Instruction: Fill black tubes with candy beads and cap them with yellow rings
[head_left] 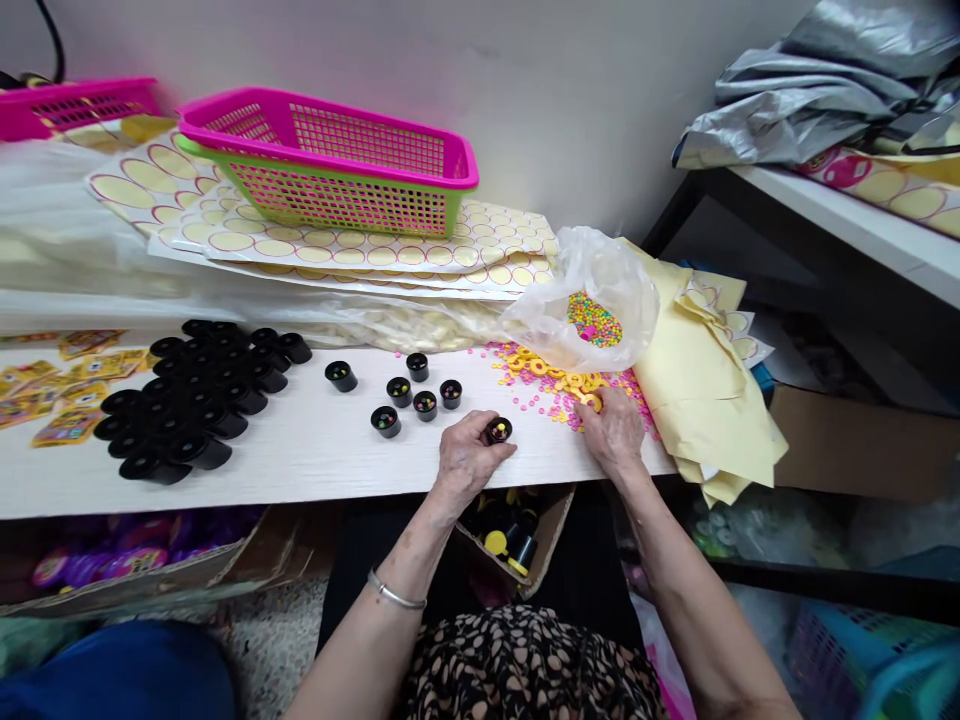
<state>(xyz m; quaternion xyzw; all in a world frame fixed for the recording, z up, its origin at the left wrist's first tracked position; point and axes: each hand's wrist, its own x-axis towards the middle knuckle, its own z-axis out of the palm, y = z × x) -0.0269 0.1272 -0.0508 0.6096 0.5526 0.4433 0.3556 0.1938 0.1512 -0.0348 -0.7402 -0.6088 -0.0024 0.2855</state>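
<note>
**Left hand (466, 458) holding a black cup (493, 424); right hand (616, 432) touching yellow rings (530, 365)**

Nearest, a carton (556, 538) is sitting below the table (300, 470), holding black and yellow pieces. Above its far edge, at the table's front, the left hand is curling its thumb and fingers around 1 small cup, whose mouth is facing up and showing yellow and pale pieces inside. To its right, the right hand is bending its fingers inward, the tips meeting the yellow rings; whether they are pinching 1, I cannot tell.

The cup is looking light, stiff and smooth, probably plastic, so it is likely to be slipping or tipping easily rather than breaking. Its side wall, just below the rim, is offering the best hold, leaving the mouth uncovered; keeping it upright should be stopping the contents from spilling. The rings are seeming light and small, best taken by the edges with the fingertips.

Beyond the left hand, 6 more cups (425, 414) are standing apart, colored pieces showing in several. Far to the left, many black cups (193, 400) are crowding together.

Beyond the right hand, pink bits (534, 383) are scattering among the rings, and a clear, limp bag (639, 308) is lying with its mouth gaping over colored beads (595, 315). Farthest, nested baskets (341, 200) are resting on printed sheets (510, 240) by the wall.
</note>
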